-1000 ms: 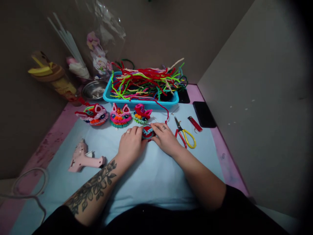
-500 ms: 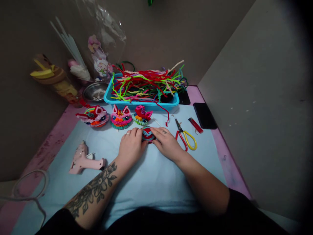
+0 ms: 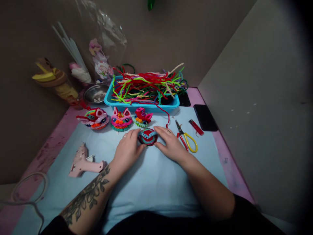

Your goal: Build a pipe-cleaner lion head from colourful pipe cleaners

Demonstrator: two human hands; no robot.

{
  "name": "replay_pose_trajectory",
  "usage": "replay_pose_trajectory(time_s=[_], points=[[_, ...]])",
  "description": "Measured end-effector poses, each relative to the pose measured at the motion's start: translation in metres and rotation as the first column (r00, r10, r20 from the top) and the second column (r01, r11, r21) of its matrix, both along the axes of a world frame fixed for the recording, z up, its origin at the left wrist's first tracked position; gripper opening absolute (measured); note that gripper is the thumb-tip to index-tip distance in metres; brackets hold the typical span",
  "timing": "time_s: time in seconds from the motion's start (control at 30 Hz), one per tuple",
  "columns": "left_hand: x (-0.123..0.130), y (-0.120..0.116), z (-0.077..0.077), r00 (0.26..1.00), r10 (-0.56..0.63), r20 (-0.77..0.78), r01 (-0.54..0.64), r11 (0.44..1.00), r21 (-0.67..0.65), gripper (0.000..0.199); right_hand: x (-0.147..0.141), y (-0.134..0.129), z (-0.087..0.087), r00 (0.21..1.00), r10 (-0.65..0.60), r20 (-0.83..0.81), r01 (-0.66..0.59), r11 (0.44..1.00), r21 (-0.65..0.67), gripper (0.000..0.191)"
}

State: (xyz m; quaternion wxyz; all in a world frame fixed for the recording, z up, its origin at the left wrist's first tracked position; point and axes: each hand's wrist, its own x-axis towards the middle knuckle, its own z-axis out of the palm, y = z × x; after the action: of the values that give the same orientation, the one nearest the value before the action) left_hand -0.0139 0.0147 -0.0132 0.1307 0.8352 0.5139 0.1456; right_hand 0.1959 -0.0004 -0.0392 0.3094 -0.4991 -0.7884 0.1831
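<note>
Piece (image 3: 148,138), red-blue, more exposed than before; left hand (image 3: 127,146), right hand (image 3: 171,145) wider apart, both holding its sides.

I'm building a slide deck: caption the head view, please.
Left hand and right hand hold a round red-blue piece before three fuzzy figures and a blue tray.

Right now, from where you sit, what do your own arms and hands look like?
Both are bare human hands, without gloves. The left hand wears a thin, pale ring; a large dark tattoo of leafy stems covers that forearm. The right hand bears a small dark mark near the knuckles. Plain black sleeves leave both forearms uncovered.
</note>
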Motion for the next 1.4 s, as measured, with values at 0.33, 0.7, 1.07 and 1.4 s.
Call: replay_pose_trajectory(time_s=[0.33, 0.7, 1.07, 1.4], points=[[-0.001, 0.001, -0.005, 0.962, 0.081, 0.259, -0.019, 0.973, -0.231, 0.074, -0.017, -0.003, -0.006, 0.999, -0.045, -0.008, 0.045, 0.998, -0.049, 0.088], [0.018, -0.008, -0.004, 0.160, 0.707, 0.688, 0.303, 0.629, -0.716, 0.063, -0.021, -0.006, -0.010, 0.944, -0.155, -0.291, 0.094, 0.973, -0.211, 0.076], [0.021, -0.015, 0.008, 0.044, 0.861, 0.506, 0.536, 0.407, -0.739, 0.029, -0.022, -0.016, 0.014, 0.974, -0.037, -0.224, 0.081, 0.978, 0.191, 0.049], [0.023, -0.022, 0.008, 0.019, 0.851, 0.524, 0.510, 0.443, -0.737, 0.023, -0.027, -0.013, 0.013, 0.997, 0.027, -0.076, -0.005, 0.959, 0.285, 0.050]])
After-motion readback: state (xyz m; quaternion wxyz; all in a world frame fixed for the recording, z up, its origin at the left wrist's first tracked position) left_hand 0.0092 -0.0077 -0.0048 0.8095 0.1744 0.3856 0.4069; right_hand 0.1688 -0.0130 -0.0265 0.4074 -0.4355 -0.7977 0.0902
